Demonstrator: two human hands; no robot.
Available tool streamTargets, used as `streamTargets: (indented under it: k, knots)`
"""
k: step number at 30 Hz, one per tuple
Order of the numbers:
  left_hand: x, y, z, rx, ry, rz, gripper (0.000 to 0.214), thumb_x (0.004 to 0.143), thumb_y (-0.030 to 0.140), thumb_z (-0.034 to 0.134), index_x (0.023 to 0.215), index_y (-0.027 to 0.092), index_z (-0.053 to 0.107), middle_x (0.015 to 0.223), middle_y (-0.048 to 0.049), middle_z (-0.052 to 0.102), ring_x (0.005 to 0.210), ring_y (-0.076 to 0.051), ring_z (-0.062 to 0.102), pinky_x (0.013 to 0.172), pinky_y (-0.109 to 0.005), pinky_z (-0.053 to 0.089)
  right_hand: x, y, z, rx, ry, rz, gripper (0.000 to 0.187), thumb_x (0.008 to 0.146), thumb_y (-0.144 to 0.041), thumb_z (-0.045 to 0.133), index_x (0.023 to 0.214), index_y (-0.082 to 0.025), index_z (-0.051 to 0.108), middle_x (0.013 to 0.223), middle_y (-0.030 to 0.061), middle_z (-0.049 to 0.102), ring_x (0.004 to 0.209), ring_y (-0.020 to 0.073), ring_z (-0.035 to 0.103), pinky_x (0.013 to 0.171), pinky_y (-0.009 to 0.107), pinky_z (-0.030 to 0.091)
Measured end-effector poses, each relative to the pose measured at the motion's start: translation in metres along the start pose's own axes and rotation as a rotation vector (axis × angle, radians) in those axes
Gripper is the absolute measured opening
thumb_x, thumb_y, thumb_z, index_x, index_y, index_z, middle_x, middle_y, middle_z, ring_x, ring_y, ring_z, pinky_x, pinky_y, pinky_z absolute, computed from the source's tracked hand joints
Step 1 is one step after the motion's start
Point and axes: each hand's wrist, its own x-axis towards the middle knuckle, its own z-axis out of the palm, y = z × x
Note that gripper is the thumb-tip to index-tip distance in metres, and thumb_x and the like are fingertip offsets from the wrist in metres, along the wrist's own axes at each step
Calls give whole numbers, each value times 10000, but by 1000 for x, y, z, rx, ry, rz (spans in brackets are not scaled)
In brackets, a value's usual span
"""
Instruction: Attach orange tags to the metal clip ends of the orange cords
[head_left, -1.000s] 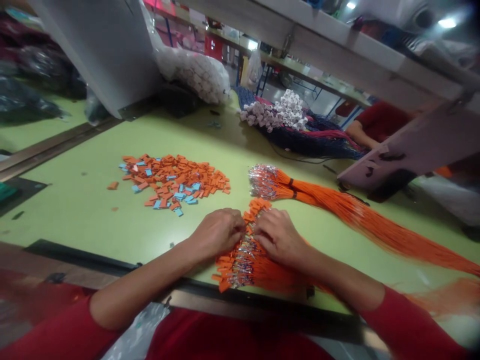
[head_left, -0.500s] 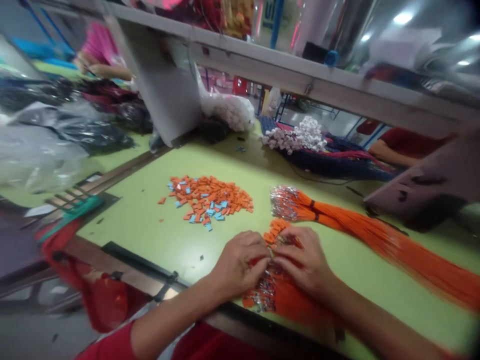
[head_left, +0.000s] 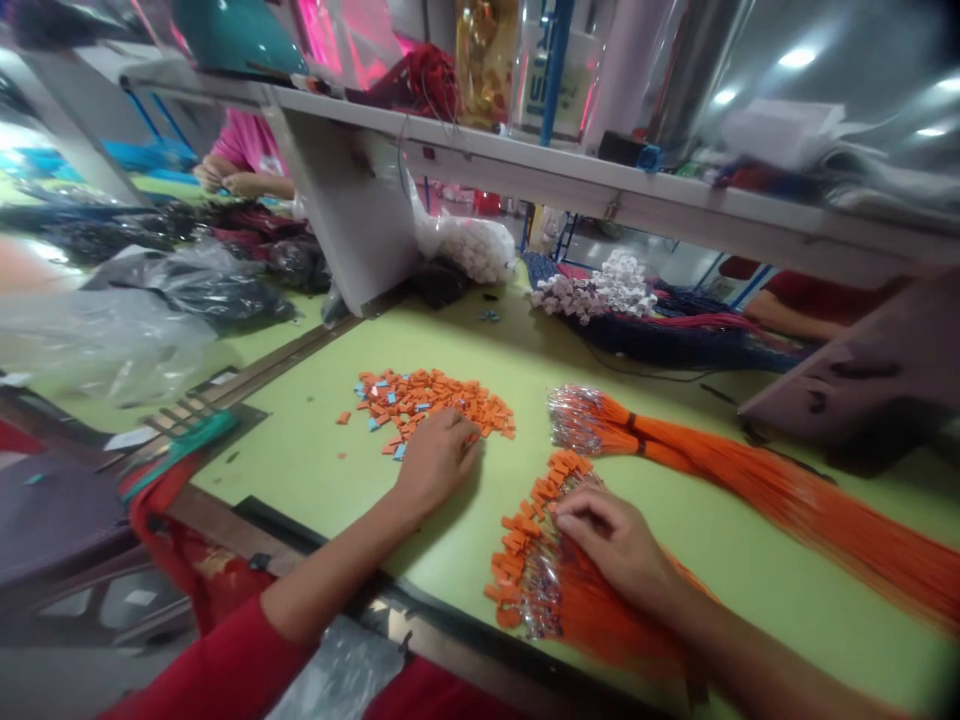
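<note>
My left hand (head_left: 439, 455) rests on the near edge of a pile of small orange and blue connector housings (head_left: 431, 398), fingers curled down onto the pieces; what they grip is hidden. My right hand (head_left: 619, 545) lies on a bundle of orange wires (head_left: 555, 590) whose ends carry orange housings (head_left: 525, 535), fingertips pinched on one wire end. A second orange wire bundle (head_left: 750, 480) with bare metal terminals (head_left: 574, 415) lies just beyond on the green table (head_left: 315, 450).
A shelf (head_left: 600, 195) overhangs the table, held by a white bracket (head_left: 352, 220). Behind lie white connectors on dark blue wires (head_left: 600, 285) and a plastic bag (head_left: 469, 245). Other people work at the far left (head_left: 244, 165) and right (head_left: 817, 300). Plastic sheeting (head_left: 112, 320) lies left.
My left hand has left the wire bundle and reached forward to the pile of housings. My right hand has stayed on the bundle. The camera has swung left and upward.
</note>
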Motion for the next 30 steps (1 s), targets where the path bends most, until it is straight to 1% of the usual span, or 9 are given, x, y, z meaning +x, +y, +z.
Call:
streamTargets:
  k: [3,8,13,16,17,19,21,25,30]
  knots:
    - [10,-9,6,32,-15,-7,159,851,197,563,753,169,685,827,-71,616,795,-224,567,740,-361,445,-1,0,4,-3,5,-26,143,894,-294,635,873,-186,727,829,66,682,779,195,631,688,314,496]
    - [18,-10,13,65,-23,-55,211,842,202,540,697,157,686,800,-92,598,796,-243,548,723,-369,417,-1,-2,5,20,-44,-61,109,879,-227,640,828,-186,727,847,61,691,780,177,636,716,306,500]
    - [16,1,2,-4,-58,-58,186,832,169,531,708,157,670,847,-99,629,833,-245,575,747,-369,441,1,-3,6,55,-55,-42,103,873,-218,630,825,-180,712,813,40,672,687,141,579,638,265,455]
    - [0,22,-10,-189,-135,-46,127,865,222,542,854,178,660,802,-39,660,679,-167,582,629,-287,450,1,-2,7,47,-50,26,114,881,-245,622,835,-171,697,747,16,643,595,114,509,564,239,401]
    - [-8,30,-14,-351,-188,-57,131,886,256,540,899,187,650,741,-12,658,610,-144,565,574,-260,437,1,-1,7,49,-54,40,126,888,-258,617,844,-168,693,736,12,638,583,111,498,555,235,392]
    - [-23,44,-18,-656,-281,-64,150,908,310,545,912,188,633,713,5,670,604,-131,581,569,-239,455,0,0,7,42,-61,39,148,900,-279,605,858,-165,691,736,12,637,596,115,505,567,236,398]
    - [-36,55,-18,-835,-319,-88,167,906,331,565,915,183,642,731,2,680,642,-132,604,592,-236,481,0,1,8,7,-57,14,151,906,-273,595,862,-165,692,741,13,635,620,122,517,595,242,410]
    - [-49,61,-9,-953,-325,-156,187,891,337,608,966,180,676,762,-3,686,645,-128,606,595,-232,503,-1,-5,9,-72,-44,-39,116,888,-215,597,838,-172,692,701,-5,591,629,121,505,606,237,401]
    - [-53,60,-3,-1000,-315,-159,171,889,311,626,977,182,694,833,-26,713,728,-143,637,619,-226,510,0,-12,8,-102,-61,-100,119,882,-196,587,805,-175,675,661,-23,530,599,110,462,582,226,371]
